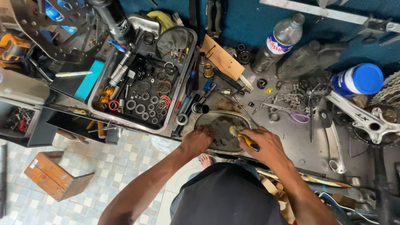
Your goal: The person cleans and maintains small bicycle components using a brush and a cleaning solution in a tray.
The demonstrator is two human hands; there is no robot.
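Brush [243, 137] with a yellow handle sits clenched in the right hand [266, 146], its bristles down over the oval metal pan [246, 119] at the bench's [291, 137] near edge. Left hand [199, 139], at 9 o'clock of the brush, has its grip closed on something small in the pan; what it is cannot be told. Purple-handled scissors [291, 113] lie at 2 o'clock. A tray of rings and bearings [141, 104] stands at 10 o'clock.
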